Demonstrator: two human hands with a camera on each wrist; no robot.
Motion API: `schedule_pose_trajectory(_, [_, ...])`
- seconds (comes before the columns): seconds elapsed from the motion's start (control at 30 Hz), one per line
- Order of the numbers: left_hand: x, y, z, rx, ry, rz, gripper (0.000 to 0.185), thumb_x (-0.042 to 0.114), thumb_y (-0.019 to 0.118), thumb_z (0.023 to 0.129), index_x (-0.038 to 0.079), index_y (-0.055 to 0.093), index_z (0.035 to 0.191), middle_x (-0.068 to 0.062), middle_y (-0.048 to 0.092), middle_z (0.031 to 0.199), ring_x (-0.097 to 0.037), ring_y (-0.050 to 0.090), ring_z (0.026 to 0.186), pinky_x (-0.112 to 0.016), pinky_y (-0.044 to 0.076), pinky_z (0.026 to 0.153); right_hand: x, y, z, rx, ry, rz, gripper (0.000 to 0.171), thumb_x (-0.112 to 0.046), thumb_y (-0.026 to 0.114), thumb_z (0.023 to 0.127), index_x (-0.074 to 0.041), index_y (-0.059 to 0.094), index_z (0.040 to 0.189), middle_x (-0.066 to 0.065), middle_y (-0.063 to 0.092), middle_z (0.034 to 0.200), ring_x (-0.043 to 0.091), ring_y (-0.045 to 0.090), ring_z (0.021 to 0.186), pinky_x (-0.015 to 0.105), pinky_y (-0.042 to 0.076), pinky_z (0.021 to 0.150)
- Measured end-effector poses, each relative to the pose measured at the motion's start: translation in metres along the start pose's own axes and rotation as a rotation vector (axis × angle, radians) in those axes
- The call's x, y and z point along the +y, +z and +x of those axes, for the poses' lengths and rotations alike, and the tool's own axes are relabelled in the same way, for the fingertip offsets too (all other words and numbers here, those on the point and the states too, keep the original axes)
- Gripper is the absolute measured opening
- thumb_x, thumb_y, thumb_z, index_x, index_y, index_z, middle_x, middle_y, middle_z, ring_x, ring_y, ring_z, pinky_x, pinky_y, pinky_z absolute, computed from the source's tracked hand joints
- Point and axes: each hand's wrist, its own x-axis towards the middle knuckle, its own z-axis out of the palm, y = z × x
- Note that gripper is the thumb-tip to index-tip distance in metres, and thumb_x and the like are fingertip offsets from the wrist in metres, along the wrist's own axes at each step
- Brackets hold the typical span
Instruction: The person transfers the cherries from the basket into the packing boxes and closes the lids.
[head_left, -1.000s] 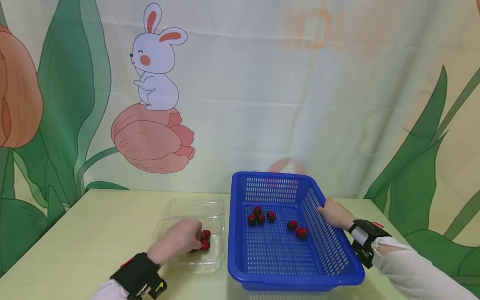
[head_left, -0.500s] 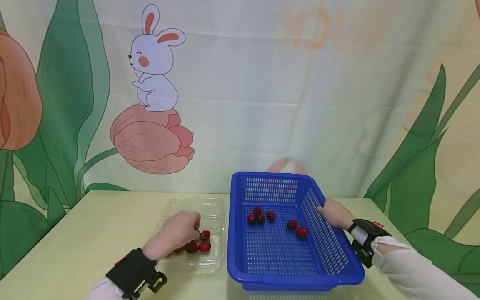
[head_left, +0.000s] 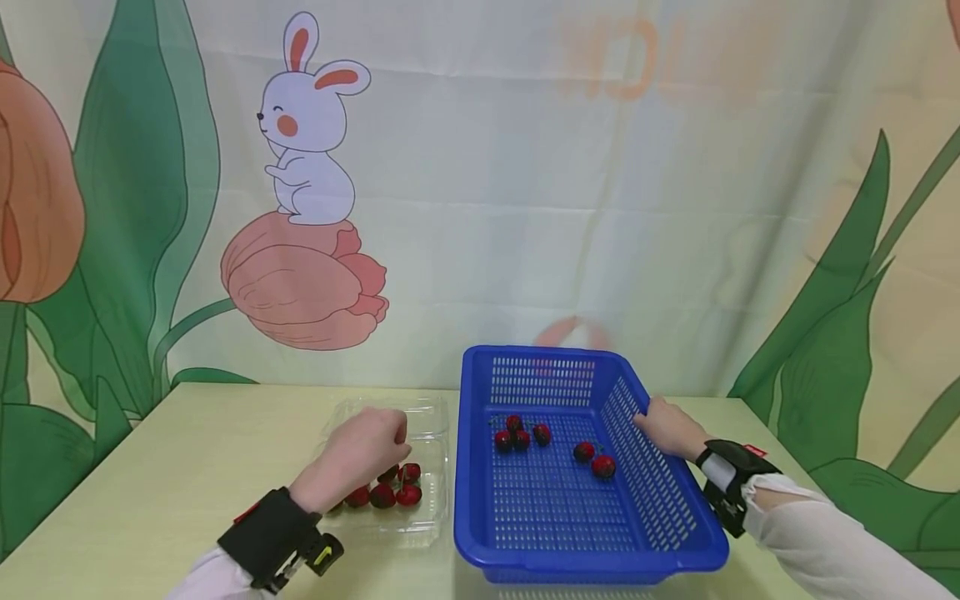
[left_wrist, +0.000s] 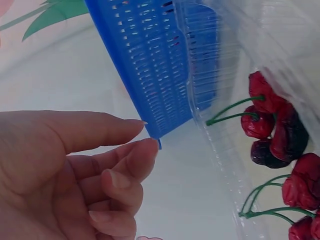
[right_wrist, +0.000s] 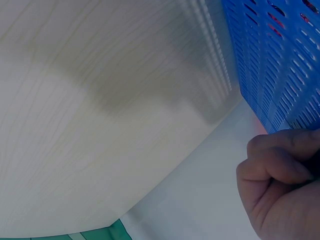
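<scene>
Left hand (head_left: 366, 454) hovers over the clear tray (head_left: 427, 521), fingers loosely curled, gripping nothing I can see; the cherries (head_left: 390, 492) lie just beneath. Right hand (head_left: 670, 427) clasps the blue basket (head_left: 600, 567) rim, more cherries inside, on the tabletop (head_left: 150, 500).

Cherries, a clear clamshell box and a blue basket on the table
The clear plastic box (head_left: 420, 500) lies open just left of the blue slotted basket (head_left: 675, 508), holding a small cluster of dark red cherries (head_left: 390, 492) with green stems; five more cherries (head_left: 525, 433) lie loose on the basket's floor toward its far end, three bunched together and two a little to their right
</scene>
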Motion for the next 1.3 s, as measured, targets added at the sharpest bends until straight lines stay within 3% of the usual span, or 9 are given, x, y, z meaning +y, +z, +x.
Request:
schedule_pose_trajectory(0.3, [0.021,-0.013,0.012,0.087,0.036,0.036,0.013,0.015,0.047,0.063,0.012,0.042,0.051,0.004,0.027,0.04,-0.009,0.03,0.035,-0.022,0.02,0.032,0.001,0.0,0.001,-0.004,0.011,0.007,0.02,-0.018,0.032,0.075,0.0,0.039,0.079,0.004,0.036,0.053,0.013,0.039,0.042,0.025,0.031,0.037])
schedule_pose_trajectory(0.53, [0.045,-0.027,0.027,0.09,0.07,0.02,0.014,0.018,0.047,0.065,0.013,0.043,0.053,0.001,0.031,0.04,-0.011,0.034,0.036,-0.022,0.022,0.032,-0.001,-0.002,-0.002,-0.004,0.005,0.005,0.024,-0.017,0.032,0.075,0.002,0.037,0.088,0.005,0.039,0.057,0.013,0.041,0.045,0.025,0.032,0.039])
schedule_pose_trajectory(0.77, [0.069,-0.037,0.043,0.088,0.12,0.014,0.017,0.018,0.044,0.067,0.011,0.04,0.052,0.002,0.025,0.043,-0.009,0.03,0.037,-0.021,0.017,0.032,-0.002,-0.002,-0.001,0.001,0.024,0.0,0.02,-0.018,0.032,0.075,0.0,0.04,0.079,0.004,0.036,0.053,0.013,0.04,0.041,0.025,0.031,0.037])
schedule_pose_trajectory(1.03, [0.09,-0.038,0.052,0.106,0.193,0.036,0.012,0.02,0.045,0.067,0.014,0.044,0.056,0.003,0.04,0.048,-0.009,0.037,0.044,-0.021,0.027,0.036,0.002,0.0,0.004,0.007,0.016,-0.016,0.019,-0.019,0.032,0.075,-0.001,0.039,0.074,0.003,0.035,0.052,0.013,0.038,0.041,0.025,0.03,0.036])
schedule_pose_trajectory(1.3, [0.109,-0.032,0.058,0.118,0.267,0.006,0.014,0.019,0.044,0.067,0.013,0.043,0.054,0.004,0.034,0.046,-0.009,0.033,0.041,-0.021,0.024,0.036,0.0,-0.003,-0.001,-0.004,-0.018,-0.014,0.026,-0.023,0.032,0.076,0.002,0.038,0.076,0.004,0.034,0.054,0.013,0.038,0.043,0.025,0.029,0.037])
